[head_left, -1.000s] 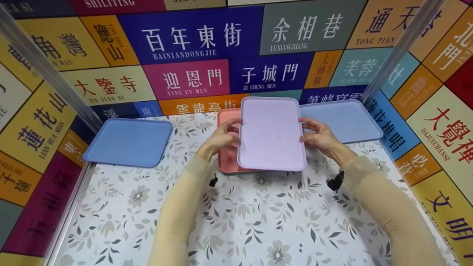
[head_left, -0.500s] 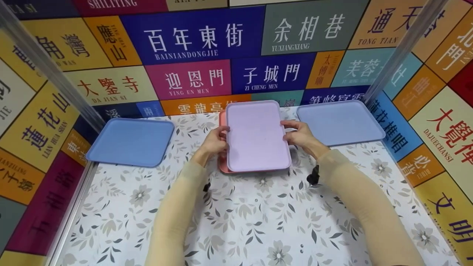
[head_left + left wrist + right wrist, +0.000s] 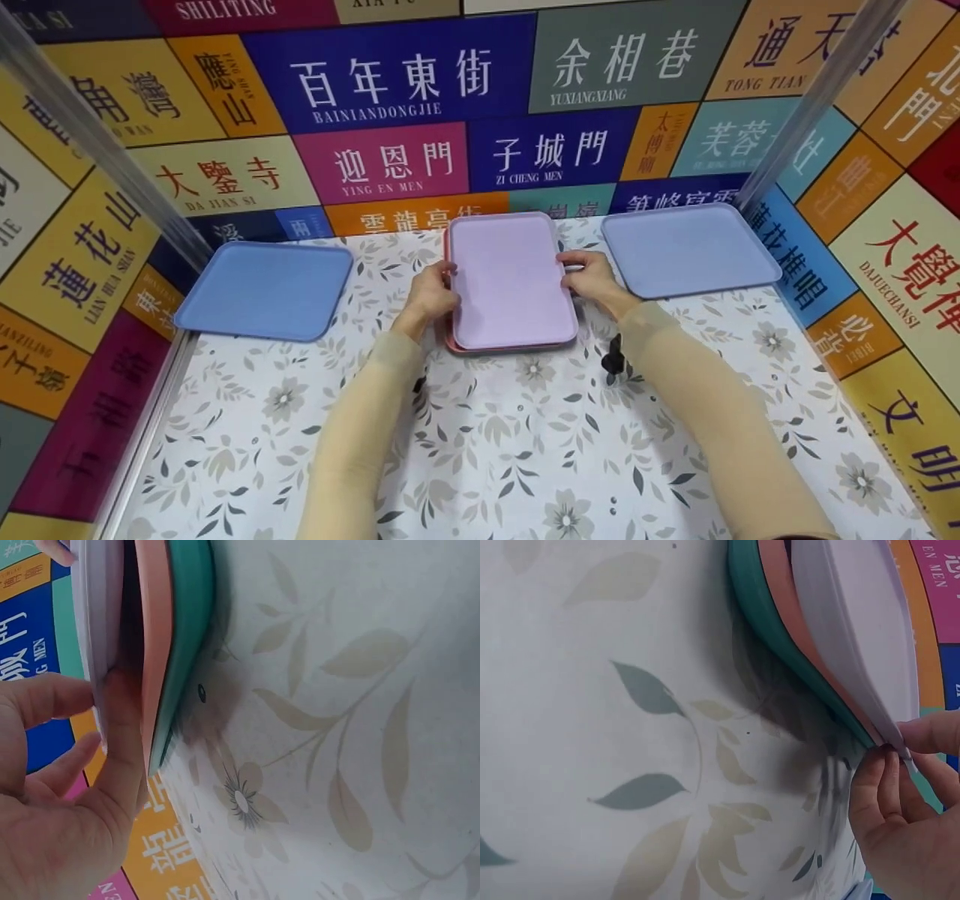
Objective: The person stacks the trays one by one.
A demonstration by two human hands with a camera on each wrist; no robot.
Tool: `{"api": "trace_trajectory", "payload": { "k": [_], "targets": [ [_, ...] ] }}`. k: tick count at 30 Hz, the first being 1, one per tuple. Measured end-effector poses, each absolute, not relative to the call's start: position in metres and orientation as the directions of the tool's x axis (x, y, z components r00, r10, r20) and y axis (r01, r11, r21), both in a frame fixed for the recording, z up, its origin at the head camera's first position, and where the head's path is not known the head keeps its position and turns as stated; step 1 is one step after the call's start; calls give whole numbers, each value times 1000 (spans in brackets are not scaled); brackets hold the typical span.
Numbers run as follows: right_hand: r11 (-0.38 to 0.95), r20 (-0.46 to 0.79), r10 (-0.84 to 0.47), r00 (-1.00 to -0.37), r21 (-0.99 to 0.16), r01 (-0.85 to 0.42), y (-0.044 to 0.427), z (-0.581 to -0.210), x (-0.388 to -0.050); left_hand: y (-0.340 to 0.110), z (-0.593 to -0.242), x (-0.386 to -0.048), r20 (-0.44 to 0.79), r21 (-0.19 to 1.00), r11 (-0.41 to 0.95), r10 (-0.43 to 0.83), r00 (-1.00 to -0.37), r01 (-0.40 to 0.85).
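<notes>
Table (image 3: 525,450): white top, grey and beige leaf-and-flower print. Blue tray (image 3: 262,290) at 10 o'clock, flat, face up. Paler blue tray (image 3: 690,250) at 1 o'clock, same way, long side running roughly 9 to 3. Green tray (image 3: 193,607) at 12, between those two, touching neither, lowest of a stack; contact under it hidden.

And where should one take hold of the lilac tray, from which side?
Probably by both long side rims, left hand from the left, right hand from the right: the lilac tray is broad and shallow, and the left wrist view shows a finger gap above the coral tray.
</notes>
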State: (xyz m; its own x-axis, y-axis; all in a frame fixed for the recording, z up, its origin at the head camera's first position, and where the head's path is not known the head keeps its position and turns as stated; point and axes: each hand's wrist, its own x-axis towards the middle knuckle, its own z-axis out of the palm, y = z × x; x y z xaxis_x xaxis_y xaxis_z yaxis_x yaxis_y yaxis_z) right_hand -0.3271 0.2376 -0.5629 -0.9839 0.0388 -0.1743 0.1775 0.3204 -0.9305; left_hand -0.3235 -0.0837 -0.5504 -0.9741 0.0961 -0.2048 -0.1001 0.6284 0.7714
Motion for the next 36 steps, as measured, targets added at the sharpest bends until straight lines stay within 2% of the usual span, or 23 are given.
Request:
{"api": "trace_trajectory", "payload": {
  "k": [5, 8, 11, 12, 15, 16, 27, 32, 36],
  "targets": [
    [363, -163, 56, -985, -916, 172, 232, -567, -328, -81, -538, -311, -196, 717, 688, 37, -980, -117],
    [392, -156, 54, -986, -905, 165, 229, -568, -328, -90, -576, -338, -111, 672, 740, 67, -992, -25],
    [433, -131, 48, -990, -891, 139, 225, -569, -327, -90, -579, -342, -100, 604, 797, 76, -992, 0],
    [452, -119, 46, -992, -883, 127, 224, -569, -326, -89, -579, -341, -106, 589, 808, 72, -992, -4],
    [488, -87, 44, -995, -867, 98, 223, -571, -325, -78, -539, -315, -201, 549, 831, 33, -979, -84],
    [497, -80, 44, -996, -863, 91, 223, -572, -324, -79, -547, -320, -202, 553, 829, 37, -979, -84],
    [587, -34, 25, -999, -809, 42, 232, -569, -321, -70, -539, -313, -226, 506, 857, 21, -974, -99],
    [629, 17, 15, -1000, -777, -3, 255, -563, -314, -70, -537, -313, -222, 518, 849, 16, -975, -104],
    [607, -10, 29, -1000, -794, 26, 282, -552, -312, -69, -533, -312, -205, 494, 863, -5, -979, -108]
  ]
}}
